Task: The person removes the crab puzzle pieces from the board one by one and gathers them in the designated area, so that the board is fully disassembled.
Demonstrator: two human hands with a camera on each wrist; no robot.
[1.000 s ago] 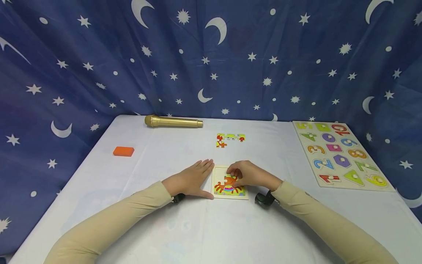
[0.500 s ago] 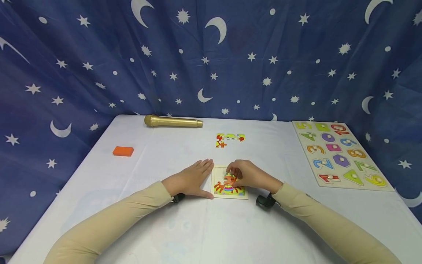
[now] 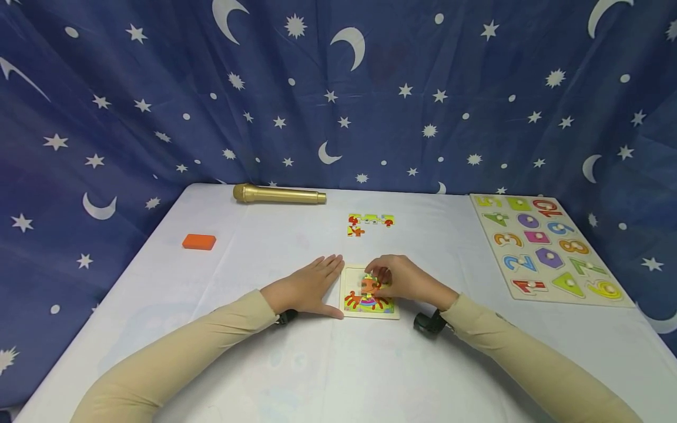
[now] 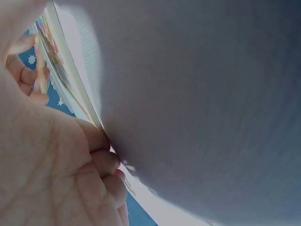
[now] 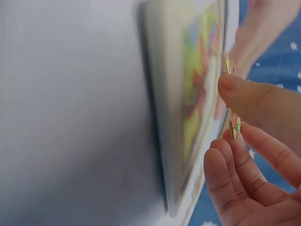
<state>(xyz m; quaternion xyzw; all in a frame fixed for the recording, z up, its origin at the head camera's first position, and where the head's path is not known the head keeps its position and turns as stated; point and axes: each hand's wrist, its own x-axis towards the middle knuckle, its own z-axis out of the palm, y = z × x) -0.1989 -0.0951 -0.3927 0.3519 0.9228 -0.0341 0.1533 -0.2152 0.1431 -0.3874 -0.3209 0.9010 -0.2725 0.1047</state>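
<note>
A small wooden puzzle tray [image 3: 368,318] lies on the white table, with crab-picture pieces [image 3: 369,304] filling its near part. My left hand [image 3: 307,288] lies flat at the tray's left side, fingers straight, its fingertips and thumb right at the edge. Over the tray, my right hand [image 3: 407,281] pinches a jigsaw piece [image 3: 369,286] with an orange face between thumb and fingers. Seen from the right wrist, this piece [image 5: 235,126] stands edge-on, raised off the tray, its middle hidden by the thumb. Several loose jigsaw pieces [image 3: 372,220] lie beyond the tray.
A gold microphone [image 3: 280,195] lies along the table's back edge. At the left is an orange block [image 3: 199,241]. A number-and-shape peg board [image 3: 539,279] covers the right side. A blue star-patterned curtain [image 3: 381,129] hangs behind the table.
The right hand has shifted slightly, and the pinched jigsaw piece has turned, showing more of its face above the tray. The left hand has stayed in place.
</note>
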